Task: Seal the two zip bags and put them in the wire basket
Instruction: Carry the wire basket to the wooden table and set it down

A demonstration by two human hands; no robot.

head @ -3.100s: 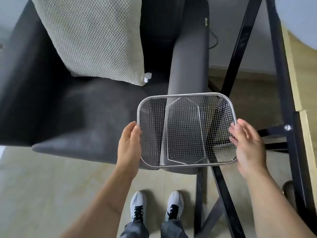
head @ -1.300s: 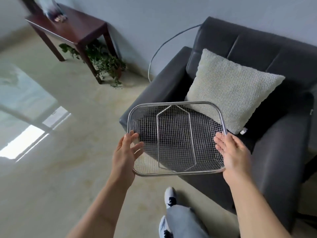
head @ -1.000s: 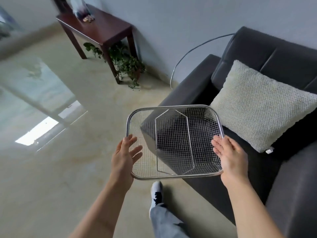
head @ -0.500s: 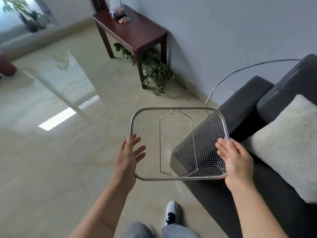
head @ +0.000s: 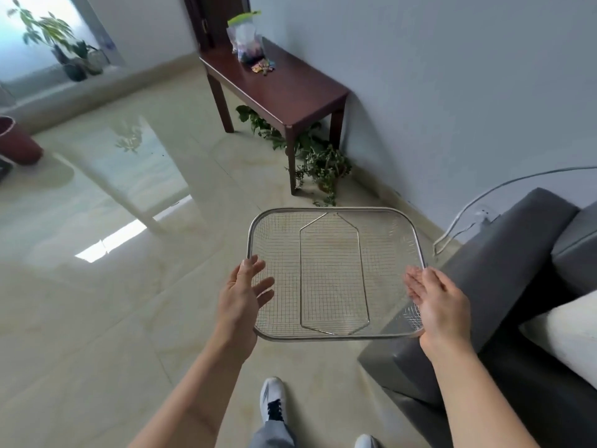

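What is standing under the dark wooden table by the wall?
Under the wooden table, leafy potted plants stand on the floor near the wall. Their pots are mostly hidden by leaves and the table legs.

The basket (head: 336, 218) is silver metal with a fine square-grid mesh; the table (head: 284, 92) is dark reddish-brown wood, carrying a clear bag (head: 245, 43) with a green top and small multicoloured pieces (head: 263, 66) beside it. The floor (head: 97, 302) is glossy cream-beige tile with faint marbling – the wall (head: 452, 76) is plain pale blue-grey. The sofa (head: 504, 286) is dark grey, its cushion (head: 568, 337) off-white, the shoe (head: 273, 396) white with black laces, and the plant (head: 319, 163) green.
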